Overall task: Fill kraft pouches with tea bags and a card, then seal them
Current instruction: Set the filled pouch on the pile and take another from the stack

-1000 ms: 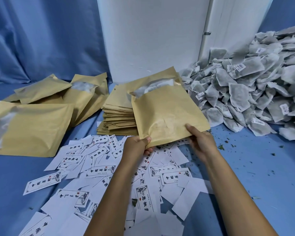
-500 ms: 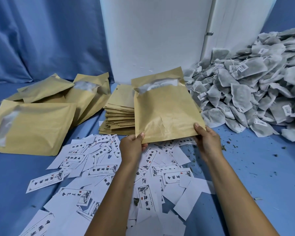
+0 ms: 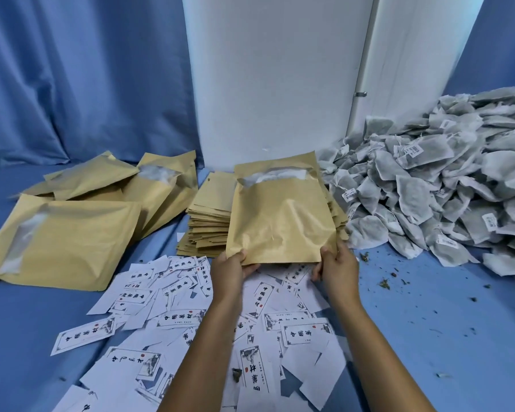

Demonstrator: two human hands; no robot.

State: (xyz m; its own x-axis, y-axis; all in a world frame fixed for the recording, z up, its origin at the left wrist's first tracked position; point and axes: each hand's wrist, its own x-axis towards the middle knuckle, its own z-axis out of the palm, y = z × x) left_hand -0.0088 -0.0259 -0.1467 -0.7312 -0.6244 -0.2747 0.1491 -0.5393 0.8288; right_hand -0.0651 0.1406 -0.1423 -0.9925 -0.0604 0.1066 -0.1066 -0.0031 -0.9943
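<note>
The kraft pouch point(image 3: 281, 215) stands upright above the scattered cards point(image 3: 191, 316), just in front of the stack of empty pouches point(image 3: 208, 224) near the middle of the blue tabletop point(image 3: 428, 322). The left hand point(image 3: 231, 272) pinches its lower left corner and the right hand point(image 3: 336, 270) pinches its lower right corner, thumbs on the front face. The pouch's long axis runs vertically, so the open mouth, with white contents showing, lies directly away from both grips at the top edge. Sealing appears to be the pending step; either hand must travel the full pouch height to reach the mouth. Both hands are equally distant from it.
</note>
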